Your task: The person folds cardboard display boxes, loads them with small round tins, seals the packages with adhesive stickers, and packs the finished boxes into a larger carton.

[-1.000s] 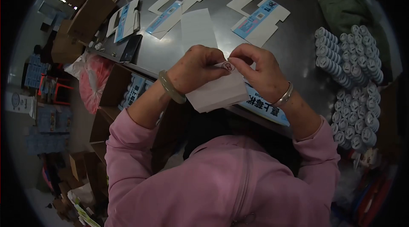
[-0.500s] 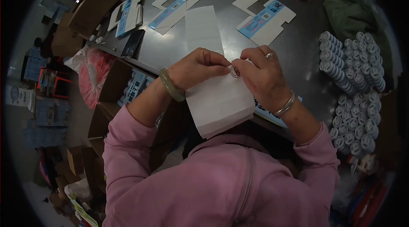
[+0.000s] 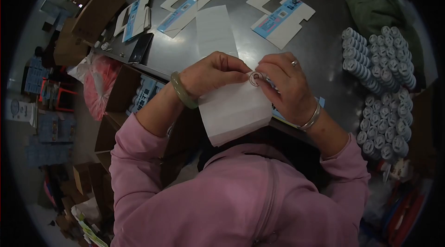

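A white paper sheet hangs in front of my chest, folded over near its lower end. Its upper edge is pinched between the thumb and fingers of my left hand, closed. At the sheet's upper right corner is a round sticker with a dark circular outline. My right hand is curled at this sticker, thumb and forefinger at its right edge. How far the sticker is lifted off the sheet I cannot tell. Beyond my hands, a long white paper strip lies on the metal table; whether it joins the sheet is hidden.
Flattened blue-and-white cartons lie across the table. Stacked white round-topped items stand at the right, beside green cloth. A dark phone-like slab rests by the left edge. An open cardboard box with blue packs stands below.
My right forefinger has shifted up and away from the thumb, showing more of the round sticker. My left hand keeps its pinch. The whole view has moved slightly.
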`<state>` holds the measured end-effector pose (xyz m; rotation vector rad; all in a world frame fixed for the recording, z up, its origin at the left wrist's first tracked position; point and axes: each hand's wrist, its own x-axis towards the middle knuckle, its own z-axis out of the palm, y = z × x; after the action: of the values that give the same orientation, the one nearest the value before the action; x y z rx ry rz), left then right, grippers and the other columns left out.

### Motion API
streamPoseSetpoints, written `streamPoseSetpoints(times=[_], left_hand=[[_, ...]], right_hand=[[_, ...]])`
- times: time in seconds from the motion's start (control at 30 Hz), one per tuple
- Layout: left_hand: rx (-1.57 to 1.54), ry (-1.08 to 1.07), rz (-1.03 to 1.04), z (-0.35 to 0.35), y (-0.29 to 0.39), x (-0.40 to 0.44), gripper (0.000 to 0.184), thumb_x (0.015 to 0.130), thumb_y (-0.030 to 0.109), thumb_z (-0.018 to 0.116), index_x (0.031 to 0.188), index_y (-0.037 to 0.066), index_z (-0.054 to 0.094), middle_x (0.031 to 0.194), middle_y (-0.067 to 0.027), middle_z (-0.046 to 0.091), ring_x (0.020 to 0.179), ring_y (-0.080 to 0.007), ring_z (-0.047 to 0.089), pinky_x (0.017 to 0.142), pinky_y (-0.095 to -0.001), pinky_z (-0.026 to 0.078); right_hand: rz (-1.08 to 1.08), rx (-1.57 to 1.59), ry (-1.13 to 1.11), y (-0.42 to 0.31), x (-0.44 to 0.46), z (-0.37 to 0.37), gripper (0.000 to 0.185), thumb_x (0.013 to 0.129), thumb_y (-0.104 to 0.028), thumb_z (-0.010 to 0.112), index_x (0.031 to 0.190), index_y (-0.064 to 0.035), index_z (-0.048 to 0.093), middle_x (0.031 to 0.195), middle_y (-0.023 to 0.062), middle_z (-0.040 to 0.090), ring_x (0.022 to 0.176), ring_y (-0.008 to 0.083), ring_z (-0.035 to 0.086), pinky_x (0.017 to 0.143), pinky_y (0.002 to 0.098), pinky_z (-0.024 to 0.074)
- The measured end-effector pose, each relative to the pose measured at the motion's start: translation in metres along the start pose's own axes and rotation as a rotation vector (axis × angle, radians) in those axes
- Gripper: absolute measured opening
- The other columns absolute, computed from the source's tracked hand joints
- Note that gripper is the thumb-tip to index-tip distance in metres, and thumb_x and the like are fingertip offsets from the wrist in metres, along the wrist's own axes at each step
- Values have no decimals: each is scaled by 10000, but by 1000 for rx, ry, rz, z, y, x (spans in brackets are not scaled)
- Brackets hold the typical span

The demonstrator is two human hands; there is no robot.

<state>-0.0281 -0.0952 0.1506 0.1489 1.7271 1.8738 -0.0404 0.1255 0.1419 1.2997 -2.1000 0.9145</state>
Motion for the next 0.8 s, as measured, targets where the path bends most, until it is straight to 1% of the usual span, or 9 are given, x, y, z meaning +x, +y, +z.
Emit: streamPoseSetpoints(times=[0.03, 0.07, 0.13, 0.27, 0.33, 0.43, 0.47, 0.53, 0.8], left_hand=[[50, 4, 24, 1, 0, 0, 154, 889, 68, 664, 1024, 13, 712, 903, -36, 722, 760, -76, 656, 716, -210, 536], [51, 3, 25, 1, 0, 0, 154, 889, 68, 664, 1024, 13, 712, 903, -36, 722, 760, -76, 656, 716, -210, 536], [134, -43, 32, 2, 0, -1, 157, 890, 64, 660, 1029, 12, 711, 903, -36, 722, 760, -71, 653, 714, -208, 534], [186, -43, 13, 4, 1, -3, 156, 890, 64, 657, 1028, 13, 710, 904, -39, 723, 766, -74, 656, 716, -209, 534], [80, 17, -7, 5, 1, -4, 157, 883, 58, 659, 1023, 9, 708, 906, -43, 724, 770, -78, 659, 717, -211, 535], [-88, 10, -51, 6, 3, -6, 159, 875, 55, 667, 1020, 4, 706, 908, -46, 723, 770, -82, 662, 718, -212, 537], [-89, 10, -50, 6, 3, -6, 159, 875, 55, 667, 1020, 4, 706, 908, -46, 723, 770, -82, 662, 718, -212, 537], [-74, 6, -53, 7, 3, -7, 166, 870, 50, 672, 1025, 2, 705, 906, -45, 722, 770, -84, 663, 716, -211, 537], [-19, -41, -42, 4, 2, -5, 171, 884, 44, 664, 1046, 6, 702, 925, -28, 719, 804, -76, 656, 755, -216, 529]], right_hand=[[80, 54, 27, -1, 1, -1, 205, 730, -4, 729, 917, -7, 645, 929, 93, 611, 858, 267, 561, 751, 349, 455], [80, 52, 28, 0, 0, -3, 205, 730, -4, 729, 917, -7, 645, 929, 93, 611, 858, 267, 561, 751, 349, 455], [138, 116, -139, 3, -4, -8, 189, 747, -15, 722, 921, -9, 646, 930, 95, 607, 857, 272, 550, 753, 344, 453], [169, 155, -181, 0, -4, -10, 210, 733, -15, 721, 932, -9, 655, 923, 94, 603, 836, 267, 551, 753, 350, 457], [-36, -138, -143, -5, -5, -8, 229, 730, -18, 695, 958, -1, 672, 945, 90, 617, 856, 252, 569, 771, 351, 467], [-113, -220, -25, -11, -8, -3, 253, 727, -24, 668, 976, 11, 683, 977, 89, 636, 877, 237, 590, 791, 349, 477], [-113, -220, -26, -11, -9, -3, 253, 727, -24, 668, 976, 11, 683, 977, 89, 636, 877, 237, 590, 791, 349, 477], [-134, -243, -26, -11, -11, -3, 211, 791, -79, 650, 988, -5, 660, 944, 60, 615, 873, 194, 605, 822, 316, 467], [-136, -188, 24, -8, -15, 0, 163, 768, -63, 679, 922, -10, 659, 934, 66, 619, 840, 197, 596, 807, 330, 469]])
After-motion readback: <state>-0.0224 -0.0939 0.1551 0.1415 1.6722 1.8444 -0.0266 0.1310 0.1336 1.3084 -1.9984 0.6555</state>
